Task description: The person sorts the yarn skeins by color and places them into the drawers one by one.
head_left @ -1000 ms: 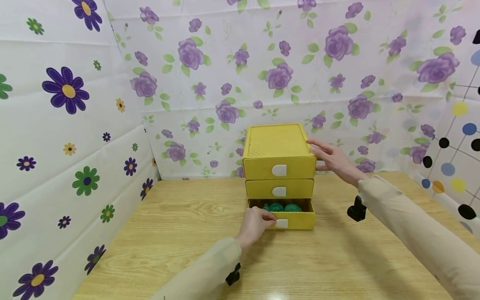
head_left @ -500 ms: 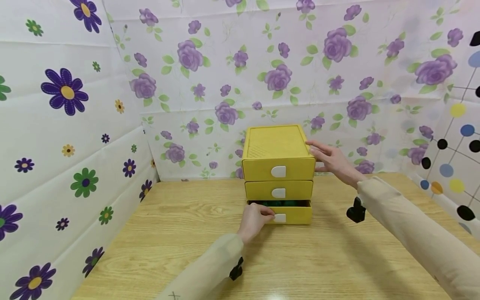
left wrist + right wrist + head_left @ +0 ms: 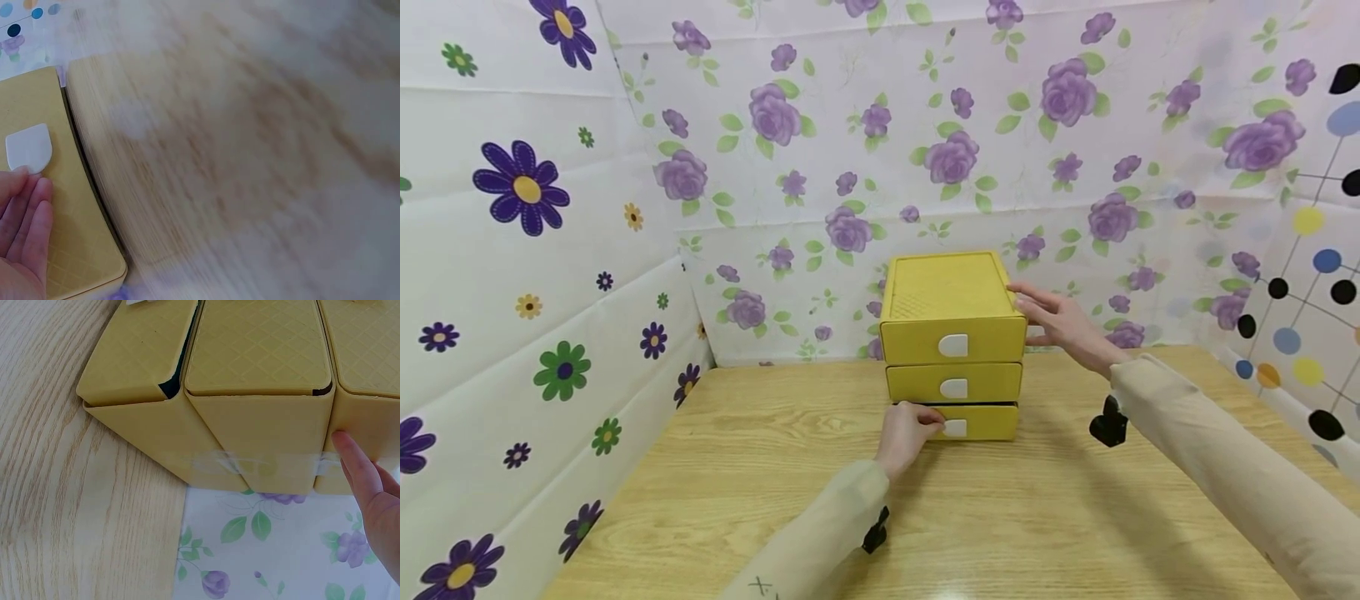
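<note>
A yellow three-drawer box (image 3: pixel 951 287) stands on the wooden table, each drawer front bearing a white tab. My left hand (image 3: pixel 904 437) pinches the edge of the lowest tab (image 3: pixel 30 148), thumb against fingers. That bottom drawer (image 3: pixel 988 423) is almost fully in; a thin dark gap shows along its top, and in the right wrist view its front (image 3: pixel 140 353) stands slightly proud of the frame. Its contents are hidden. My right hand (image 3: pixel 1063 325) rests against the box's upper right side, fingers extended; the right wrist view shows a fingertip touching the side wall.
Wooden tabletop (image 3: pixel 760 433) extends to the left and in front of the box. A floral cloth (image 3: pixel 820 167) hangs behind, with a flower-patterned cloth (image 3: pixel 572 300) at left and a dotted one (image 3: pixel 1311 275) at right.
The bottom drawer has slid inward with my left hand on its tab, covering the green items seen inside earlier. My right hand has stayed at the box's side.
</note>
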The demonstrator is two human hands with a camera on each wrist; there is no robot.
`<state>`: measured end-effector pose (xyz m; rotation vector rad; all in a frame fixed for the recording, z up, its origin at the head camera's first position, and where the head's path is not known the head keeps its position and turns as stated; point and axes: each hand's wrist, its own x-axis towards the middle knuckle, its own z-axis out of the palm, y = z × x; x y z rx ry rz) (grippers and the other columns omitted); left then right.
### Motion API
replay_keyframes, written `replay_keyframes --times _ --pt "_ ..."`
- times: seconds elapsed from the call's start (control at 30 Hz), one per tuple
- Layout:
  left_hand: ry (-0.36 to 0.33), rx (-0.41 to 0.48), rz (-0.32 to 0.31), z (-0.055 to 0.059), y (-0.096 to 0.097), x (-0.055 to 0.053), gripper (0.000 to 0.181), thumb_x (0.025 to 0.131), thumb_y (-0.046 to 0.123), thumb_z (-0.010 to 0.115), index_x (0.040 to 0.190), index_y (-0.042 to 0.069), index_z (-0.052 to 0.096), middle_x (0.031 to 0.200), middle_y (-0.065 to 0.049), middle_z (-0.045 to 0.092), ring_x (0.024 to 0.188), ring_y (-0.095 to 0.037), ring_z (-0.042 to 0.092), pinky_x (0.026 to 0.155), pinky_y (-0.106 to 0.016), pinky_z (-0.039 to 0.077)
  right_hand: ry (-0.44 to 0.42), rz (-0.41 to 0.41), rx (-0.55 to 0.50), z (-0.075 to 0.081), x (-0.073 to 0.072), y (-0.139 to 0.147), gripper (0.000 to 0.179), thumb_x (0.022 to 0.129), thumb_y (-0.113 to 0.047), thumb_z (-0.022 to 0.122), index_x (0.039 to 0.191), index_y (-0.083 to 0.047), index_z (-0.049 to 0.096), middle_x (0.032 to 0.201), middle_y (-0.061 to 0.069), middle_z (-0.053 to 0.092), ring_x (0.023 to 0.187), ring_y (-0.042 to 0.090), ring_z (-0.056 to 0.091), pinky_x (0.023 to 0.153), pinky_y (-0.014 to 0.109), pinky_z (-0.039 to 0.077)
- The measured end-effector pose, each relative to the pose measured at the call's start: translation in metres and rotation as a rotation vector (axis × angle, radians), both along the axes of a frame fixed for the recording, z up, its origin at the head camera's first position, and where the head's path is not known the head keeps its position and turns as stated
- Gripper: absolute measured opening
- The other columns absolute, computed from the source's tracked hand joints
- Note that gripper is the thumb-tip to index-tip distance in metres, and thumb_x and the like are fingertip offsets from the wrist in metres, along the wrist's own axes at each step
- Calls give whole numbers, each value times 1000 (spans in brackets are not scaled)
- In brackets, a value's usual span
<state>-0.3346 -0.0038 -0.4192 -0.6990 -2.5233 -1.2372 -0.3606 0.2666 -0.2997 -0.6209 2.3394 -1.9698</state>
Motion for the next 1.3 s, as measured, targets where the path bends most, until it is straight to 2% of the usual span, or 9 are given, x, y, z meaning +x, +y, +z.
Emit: replay_keyframes --times 0.3,0.53,0.9,1.07,1.3 --pt "23 -18 21 0 -1 -1 5 78 4 70 74 4 73 71 4 66 67 -7 59 60 -20 46 20 12 18 0 2 -4 57 95 -35 46 144 -14 27 142 15 26 115 33 40 85 51 40" --pt "9 -15 33 0 0 -1 4 77 3 71 75 5 73 69 5 65 65 -6 58 58 -20 46 24 21 20 0 1 -2 58 95 -35 45 144 -13 24 143 17 23 116 33 41 83 49 42" --pt "-61 12 -38 -4 -9 -1 10 74 -4 71 83 -1 71 78 -7 67 73 -15 62 64 -22 48 1 31 -3 0 0 0 55 96 -32 43 145 -15 24 142 16 24 112 30 46 85 50 40" --pt "-120 70 -69 3 -17 0 14 74 -7 70 87 -4 69 82 -11 66 73 -16 62 63 -21 48 2 37 4 -1 -3 2 55 97 -32 43 145 -15 23 144 16 21 113 28 45 86 50 40" --pt "-172 87 -82 21 -25 5 16 75 -3 70 91 -4 69 86 -10 66 75 -17 61 63 -23 48 41 25 42 -6 -4 8 55 96 -35 42 145 -17 23 142 16 23 114 28 44 85 47 41"
